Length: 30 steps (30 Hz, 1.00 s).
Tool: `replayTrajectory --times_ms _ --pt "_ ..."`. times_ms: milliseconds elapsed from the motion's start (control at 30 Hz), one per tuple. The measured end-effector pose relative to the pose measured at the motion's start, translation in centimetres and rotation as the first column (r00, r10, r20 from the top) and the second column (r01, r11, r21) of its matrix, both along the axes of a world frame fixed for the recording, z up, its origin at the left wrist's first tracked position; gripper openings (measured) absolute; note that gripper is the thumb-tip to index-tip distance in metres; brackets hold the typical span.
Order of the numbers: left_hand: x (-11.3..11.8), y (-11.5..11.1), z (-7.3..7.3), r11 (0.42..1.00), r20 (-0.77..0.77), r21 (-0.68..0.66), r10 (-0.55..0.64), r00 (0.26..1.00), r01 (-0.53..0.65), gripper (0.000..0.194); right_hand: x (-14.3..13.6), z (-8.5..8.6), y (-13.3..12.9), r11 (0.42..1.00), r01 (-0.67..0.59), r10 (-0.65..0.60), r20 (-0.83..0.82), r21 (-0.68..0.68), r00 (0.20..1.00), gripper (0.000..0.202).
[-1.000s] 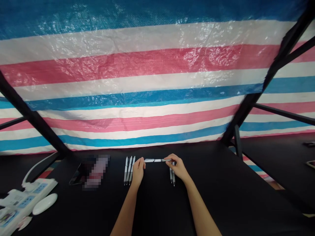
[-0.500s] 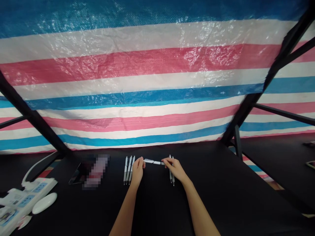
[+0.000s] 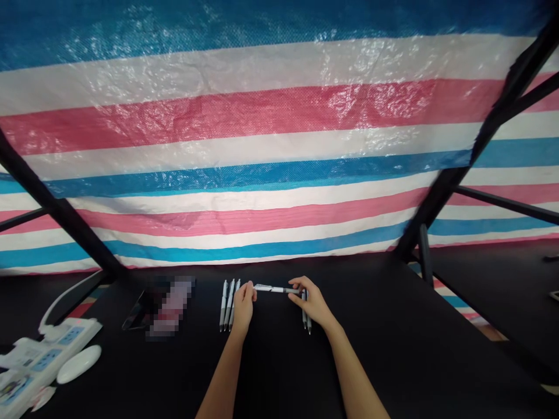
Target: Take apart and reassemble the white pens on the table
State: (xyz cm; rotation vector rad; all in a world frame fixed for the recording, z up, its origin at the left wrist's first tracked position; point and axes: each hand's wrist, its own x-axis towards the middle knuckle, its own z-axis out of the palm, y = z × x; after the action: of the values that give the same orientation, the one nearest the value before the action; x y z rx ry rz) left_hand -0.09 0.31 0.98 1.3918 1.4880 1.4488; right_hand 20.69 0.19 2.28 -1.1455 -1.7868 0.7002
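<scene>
A white and grey pen (image 3: pixel 273 288) lies level between my two hands, above the black table (image 3: pixel 279 361). My left hand (image 3: pixel 244 304) pinches its left end. At its grey right end, my right hand (image 3: pixel 309 298) has thumb and forefinger spread around the pen, with a gap between the fingertips. Three similar pens (image 3: pixel 227 305) lie side by side just left of my left hand. Two more pens (image 3: pixel 306 317) lie partly under my right hand, their tops hidden by it.
On the left stand a white power strip (image 3: pixel 48 355) with plugs and a white oval object (image 3: pixel 79 364). A dark flat object (image 3: pixel 138 311) lies beside a blurred patch. Black frame bars rise at both sides before a striped sheet (image 3: pixel 262 218).
The fingers of my right hand have spread apart at the pen's right end, showing more of its grey part. My left hand keeps its pinch. The view has shifted slightly.
</scene>
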Motion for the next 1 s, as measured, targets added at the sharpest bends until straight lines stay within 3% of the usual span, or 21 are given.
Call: replayTrajectory --times_ms 133,233,633,1000 --pt "-0.1 0.1 -0.3 1.000 0.013 0.002 -0.006 1.000 0.006 0.047 -0.1 0.1 -0.1 0.999 0.040 -0.039 0.036 -0.024 0.999 0.027" --pt "-0.2 0.1 -0.5 1.000 0.033 0.001 0.006 0.999 -0.006 0.047 -0.2 0.1 -0.1 0.999 0.004 -0.001 0.065 -0.035 0.998 0.026" --pt "-0.4 0.1 -0.6 1.000 0.073 -0.021 0.024 0.997 -0.022 0.047 1.0 -0.7 0.3 0.997 -0.001 -0.005 -0.080 -0.075 0.997 0.022" --pt "-0.9 0.5 -1.3 0.997 0.146 -0.018 0.071 0.987 -0.070 0.045 2.7 -0.7 0.7 0.994 0.075 -0.083 -0.092 -0.083 0.992 0.025"
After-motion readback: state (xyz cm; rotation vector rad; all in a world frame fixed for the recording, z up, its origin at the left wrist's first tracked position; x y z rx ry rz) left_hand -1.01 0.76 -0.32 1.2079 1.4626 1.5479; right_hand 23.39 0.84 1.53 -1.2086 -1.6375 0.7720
